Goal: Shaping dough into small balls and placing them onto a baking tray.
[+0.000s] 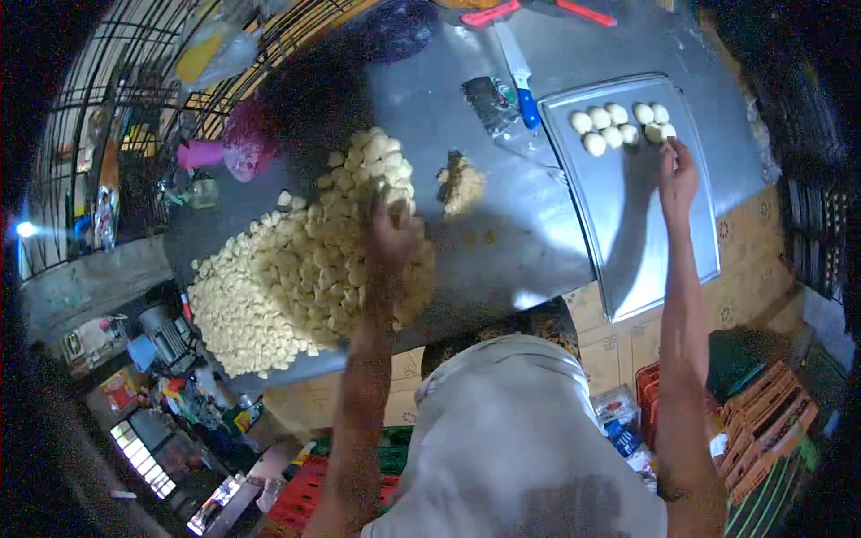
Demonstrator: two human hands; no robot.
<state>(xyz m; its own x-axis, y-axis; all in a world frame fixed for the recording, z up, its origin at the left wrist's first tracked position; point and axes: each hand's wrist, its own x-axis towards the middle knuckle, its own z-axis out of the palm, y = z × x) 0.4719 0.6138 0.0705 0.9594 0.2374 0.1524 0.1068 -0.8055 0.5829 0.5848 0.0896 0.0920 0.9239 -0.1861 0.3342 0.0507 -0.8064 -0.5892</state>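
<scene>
The grey bench (538, 220), smooth and metallic-looking, spreads left of the tray. Well left of the tray, the heap (296, 260) of pale, lumpy dough pieces lies loose; a rough scoop could send some over the bench edge. The tray (619, 269), a shallow metal rectangle, seems to overhang the bench at its near end, so leaning there might tip it. Just left of the tray's far end lies a blue-handled knife (515, 65), blade bare. The left hand (395, 231) is over the heap, its grip too blurred to tell. The right hand (668, 148) touches a ball on the tray; whether it pinches I cannot tell. Pressing hard could dent these round, smooth dough balls (596, 117), clustered at the tray's far end.
</scene>
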